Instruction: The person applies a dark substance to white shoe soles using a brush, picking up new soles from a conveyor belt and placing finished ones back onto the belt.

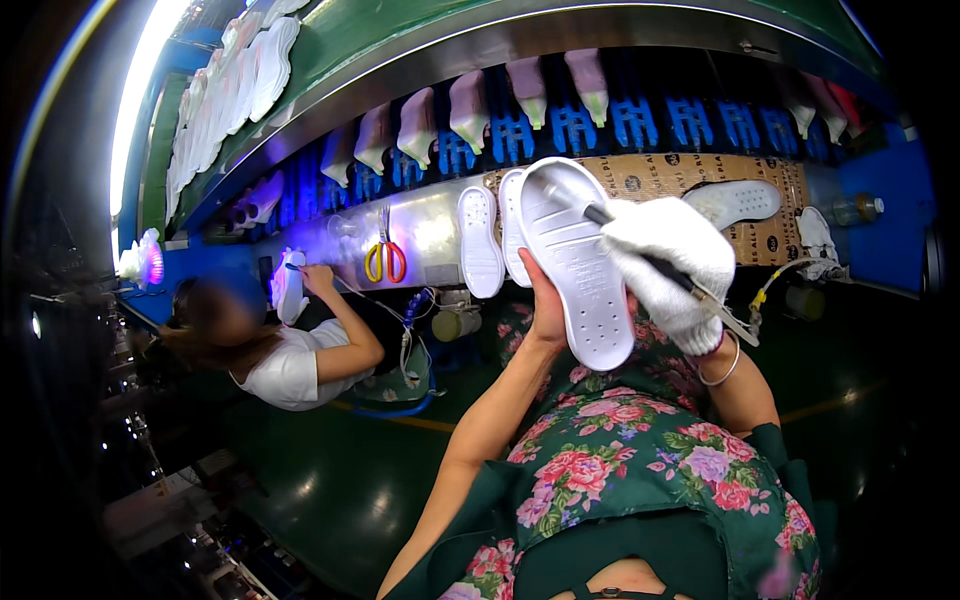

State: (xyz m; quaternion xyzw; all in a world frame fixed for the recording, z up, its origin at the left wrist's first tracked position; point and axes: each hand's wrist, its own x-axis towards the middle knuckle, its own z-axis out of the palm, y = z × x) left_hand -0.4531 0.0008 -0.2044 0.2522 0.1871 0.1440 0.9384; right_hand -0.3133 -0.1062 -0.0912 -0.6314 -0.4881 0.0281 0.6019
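My bare left hand (545, 308) grips a white shoe sole (590, 290) by its left edge, its hollow inner side with raised ribs and small holes facing me. In a white knit glove, my right hand (680, 250) is closed around a thin, dark-handled brush (598, 213). The brush's tip is blurred and lies over the wide upper end of the sole, inside its raised rim. A thin tube (738, 325) trails from below the glove. Just left of the held sole, two more white soles (481, 245) rest on the bench, one partly hidden behind it.
Yellow-and-red-handled scissors (385, 262) lie on the bench. Brown cardboard (650, 178) carries another pale sole (740, 203); a bottle (857, 209) stands farther right. Behind, shoe uppers (468, 112) hang above blue holders (634, 122). At left, a co-worker (300, 360) holds a white shoe piece.
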